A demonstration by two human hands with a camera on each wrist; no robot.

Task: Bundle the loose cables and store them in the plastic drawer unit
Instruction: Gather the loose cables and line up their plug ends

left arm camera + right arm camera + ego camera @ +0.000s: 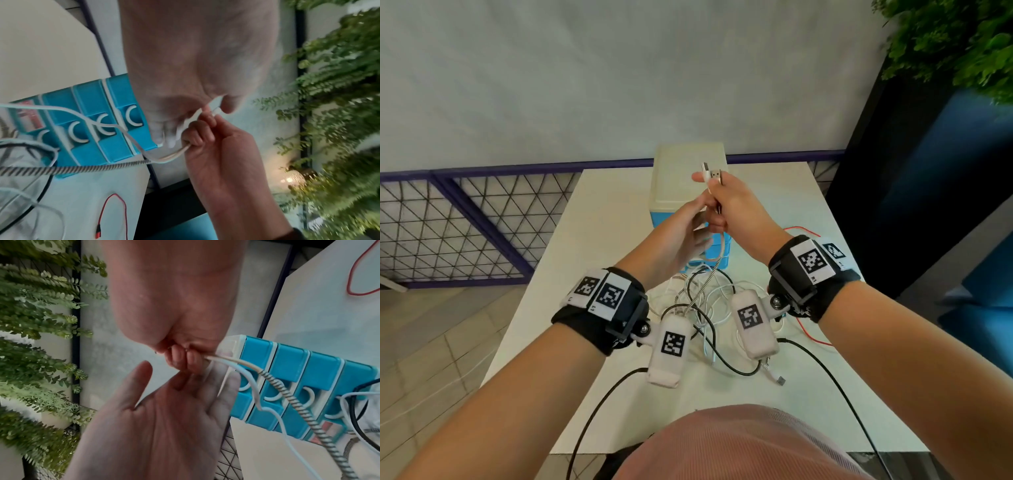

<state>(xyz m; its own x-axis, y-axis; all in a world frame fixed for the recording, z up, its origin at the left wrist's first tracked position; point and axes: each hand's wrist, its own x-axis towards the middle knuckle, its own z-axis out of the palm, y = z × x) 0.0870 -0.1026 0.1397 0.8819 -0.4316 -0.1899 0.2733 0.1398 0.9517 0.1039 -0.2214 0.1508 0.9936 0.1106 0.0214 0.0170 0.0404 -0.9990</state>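
White and braided cables (717,255) are gripped in the right hand (732,202) above the drawer unit (688,192) at the worktop's (599,240) far edge; left hand (678,240) fingers relaxed, touching them.

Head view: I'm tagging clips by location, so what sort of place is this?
Probably an office or lounge corner: a white table by a plain wall, a mesh partition and hanging greenery.

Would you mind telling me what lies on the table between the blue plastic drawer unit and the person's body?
A tangle of loose white, black and braided cables lies on the white table there, seen in the head view.
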